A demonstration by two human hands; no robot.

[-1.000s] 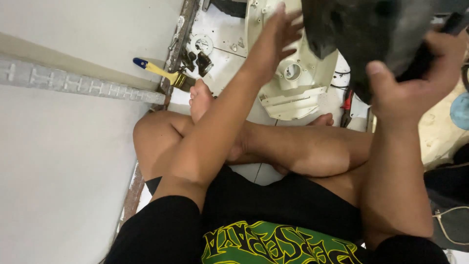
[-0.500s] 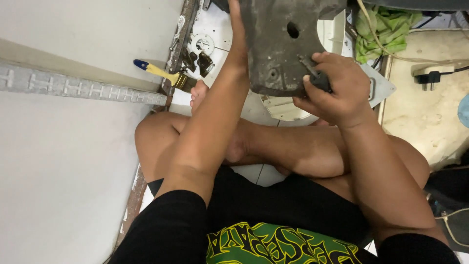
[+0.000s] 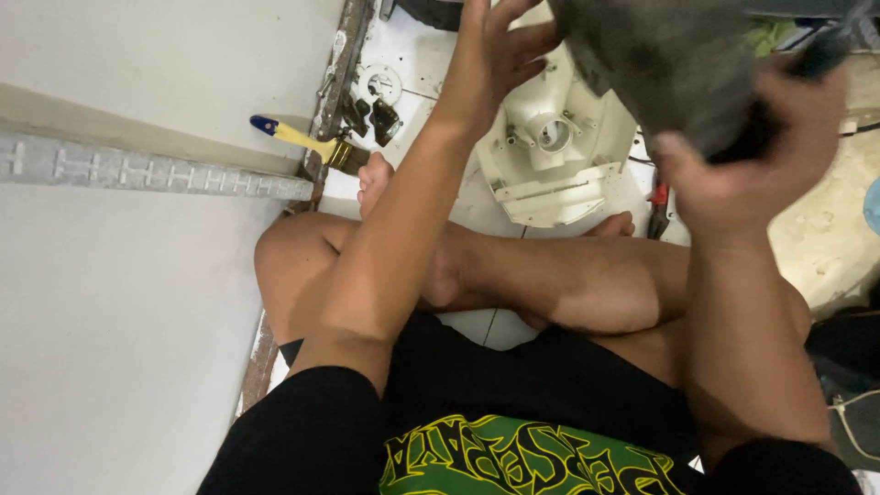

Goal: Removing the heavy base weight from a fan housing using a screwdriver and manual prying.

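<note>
one paintbrush (image 3: pixel 307 142) with a blue-tipped yellow handle lies at the far left on the pale floor, its bristles toward a rusty metal strip (image 3: pixel 339 64) that runs away from the viewer. a long grey ribbed rail (image 3: pixel 147 170) crosses the left side and ends near the brush. just right of the strip, on the white tiles, sit two small dark metal parts (image 3: pixel 371 115) and one round white disc (image 3: pixel 378 82), close together.

the left hand (image 3: pixel 495 55) is raised above the floor with its fingers spread wide and holding nothing; its fingertips come close to the left edge of the dark casing, though whether they touch cannot be told. below and right of it rests one cream plastic housing (image 3: pixel 555 156), round-shouldered, with a central round opening and several screw posts, lying on the tiles just beyond the person's crossed bare legs. one bare foot (image 3: pixel 374 183) shows left of the housing, toes pointing far.

at the far right, the right hand (image 3: pixel 733 160) is clamped around one dark grey casing (image 3: pixel 669 64), blurred, held up in the air above the cream housing. one red-handled tool (image 3: pixel 660 206) lies on the floor just right of the housing, mostly hidden by the right forearm. a green cloth (image 3: pixel 765 35) peeks out at the far edge behind the casing.
</note>
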